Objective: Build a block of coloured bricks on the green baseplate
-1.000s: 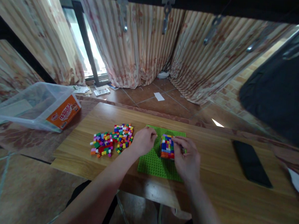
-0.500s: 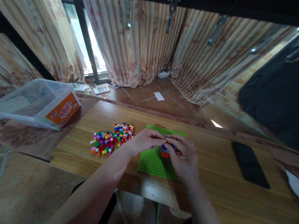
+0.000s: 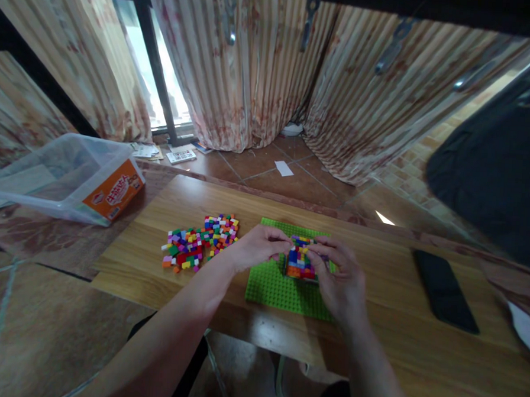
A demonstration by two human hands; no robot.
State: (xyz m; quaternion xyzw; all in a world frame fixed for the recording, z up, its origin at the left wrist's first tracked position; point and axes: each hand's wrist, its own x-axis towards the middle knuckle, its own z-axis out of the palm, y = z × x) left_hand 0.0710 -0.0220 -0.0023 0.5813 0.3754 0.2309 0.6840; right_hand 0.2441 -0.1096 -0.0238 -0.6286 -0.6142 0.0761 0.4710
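Observation:
A small block build of coloured toy bricks [image 3: 297, 266], with blue, red, orange and yellow showing, sits on the green studded baseplate [image 3: 269, 293]. At its left edge is my left hand [image 3: 260, 245], thumb and forefinger pinched together; whatever is between them is too small to make out. My right hand [image 3: 341, 279] curves over the build's right side and hides part of it. Its thumb and forefinger tips come close together above the bricks, and I cannot make out what they hold. Left of the baseplate lies a pile of loose toy bricks [image 3: 184, 250] in many colours.
A black phone [image 3: 444, 291] lies on the right of the wooden table [image 3: 384, 299]. Beyond the table's left end stands a clear plastic bin [image 3: 70, 194] with an orange label. Curtains [image 3: 262, 74] hang behind, and papers [image 3: 283, 168] lie on the floor.
My right hand has drawn back a little to the right, away from my left fingertips, uncovering more of the build. My left hand stays almost in place. The view has shifted slightly.

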